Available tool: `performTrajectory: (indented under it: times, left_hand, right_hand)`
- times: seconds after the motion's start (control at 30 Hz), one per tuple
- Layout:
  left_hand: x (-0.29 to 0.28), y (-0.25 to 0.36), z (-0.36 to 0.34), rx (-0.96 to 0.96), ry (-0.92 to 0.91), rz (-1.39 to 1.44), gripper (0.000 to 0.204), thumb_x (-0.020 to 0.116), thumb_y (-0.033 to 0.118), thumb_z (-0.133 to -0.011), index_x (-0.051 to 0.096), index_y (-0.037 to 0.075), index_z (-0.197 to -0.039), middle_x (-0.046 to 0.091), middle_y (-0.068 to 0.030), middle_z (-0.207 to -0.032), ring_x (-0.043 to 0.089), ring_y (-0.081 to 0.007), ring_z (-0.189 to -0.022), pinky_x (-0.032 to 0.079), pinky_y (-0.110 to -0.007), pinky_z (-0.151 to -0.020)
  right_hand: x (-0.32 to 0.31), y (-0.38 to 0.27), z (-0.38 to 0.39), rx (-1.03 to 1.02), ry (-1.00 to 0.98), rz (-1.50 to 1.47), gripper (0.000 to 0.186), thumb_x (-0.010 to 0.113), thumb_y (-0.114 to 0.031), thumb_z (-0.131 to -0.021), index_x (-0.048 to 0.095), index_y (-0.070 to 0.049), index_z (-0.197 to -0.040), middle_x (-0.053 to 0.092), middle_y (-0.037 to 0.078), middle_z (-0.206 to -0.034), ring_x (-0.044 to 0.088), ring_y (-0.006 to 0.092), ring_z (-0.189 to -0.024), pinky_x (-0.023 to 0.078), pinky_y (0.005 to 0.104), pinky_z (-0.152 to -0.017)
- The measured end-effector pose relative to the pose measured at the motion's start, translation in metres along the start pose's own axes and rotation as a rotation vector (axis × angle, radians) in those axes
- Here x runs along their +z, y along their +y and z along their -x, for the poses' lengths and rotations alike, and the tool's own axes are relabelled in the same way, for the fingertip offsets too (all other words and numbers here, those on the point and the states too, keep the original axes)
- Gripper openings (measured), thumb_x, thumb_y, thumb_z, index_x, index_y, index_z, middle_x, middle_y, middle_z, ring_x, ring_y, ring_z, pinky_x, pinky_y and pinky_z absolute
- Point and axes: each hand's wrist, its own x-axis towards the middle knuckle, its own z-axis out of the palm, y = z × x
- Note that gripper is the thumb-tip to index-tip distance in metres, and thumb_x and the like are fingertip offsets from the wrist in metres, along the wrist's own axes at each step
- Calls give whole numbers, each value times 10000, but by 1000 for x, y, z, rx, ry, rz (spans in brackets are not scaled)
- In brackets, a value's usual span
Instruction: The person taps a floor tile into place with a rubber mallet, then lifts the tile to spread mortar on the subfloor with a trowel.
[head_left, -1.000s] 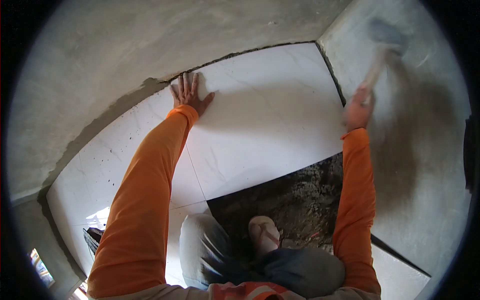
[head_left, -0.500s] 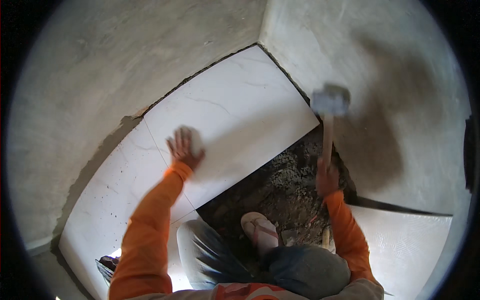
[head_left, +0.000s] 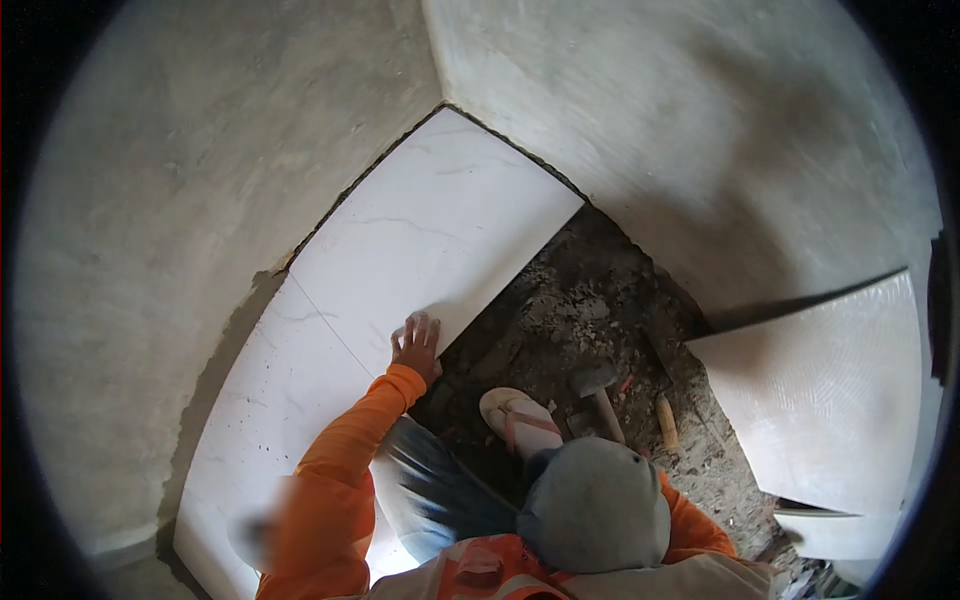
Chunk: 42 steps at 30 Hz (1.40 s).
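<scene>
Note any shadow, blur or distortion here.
Head view: the outer edge of the white tiles bows, and picture corners go black; head view: a soft shadow darkens the right wall; head view: a blurred patch crosses the left sleeve, while the left hand looks sharper.

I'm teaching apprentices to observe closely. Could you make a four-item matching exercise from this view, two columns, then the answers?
1. Left hand
2. Mallet
3. Right sleeve
4. Sandal

A. orange
B. on the white tile, near its edge
C. strapped on a foot
D. grey-headed, with a wooden handle

Pairs: 1-B; 2-D; 3-A; 4-C
</scene>
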Motion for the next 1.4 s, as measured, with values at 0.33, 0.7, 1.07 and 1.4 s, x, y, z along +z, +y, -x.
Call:
performTrajectory:
  times: [0.33, 0.7, 1.07, 1.4]
  left_hand:
    - [7, 5, -3, 166, 85, -174, 781, 665, 190, -738, 329, 94, -1436, 193, -105, -1569, 221, -298, -1440, 239, -699, -1058]
    - [25, -2, -4, 280, 234, -168, 654, 702, 163, -706, 433, 60, -1293, 213, -116, -1559, 235, -300, -1431, 211, -728, -1046]
    - [24, 1, -7, 402, 395, -123, 231, 546, 41, -811, 465, 46, -1028, 328, -189, -1499, 318, -350, -1392, 161, -741, -1051]
    - [17, 3, -5, 440, 386, -31, 227, 534, -18, -771, 445, 45, -969, 352, -235, -1474, 363, -385, -1364, 164, -729, -1058]
  right_hand:
    - [-31, 8, -9, -3, 264, -153, 339, 599, -359, -897, 581, -27, -963, 620, 224, -920, 595, 411, -890, 473, 480, -766]
    - [-52, -16, -14, 116, 411, -288, 308, 568, -310, -910, 609, -16, -992, 623, 204, -939, 589, 406, -900, 468, 472, -787]
    - [-69, -291, -177, -143, -7, -813, 451, 589, -426, -911, 600, 13, -1019, 681, 187, -946, 668, 335, -898, 523, 420, -777]
    - [15, -351, -265, 313, -77, -1061, 427, 644, -381, -889, 602, 33, -792, 646, 145, -703, 637, 228, -565, 521, 346, -516]
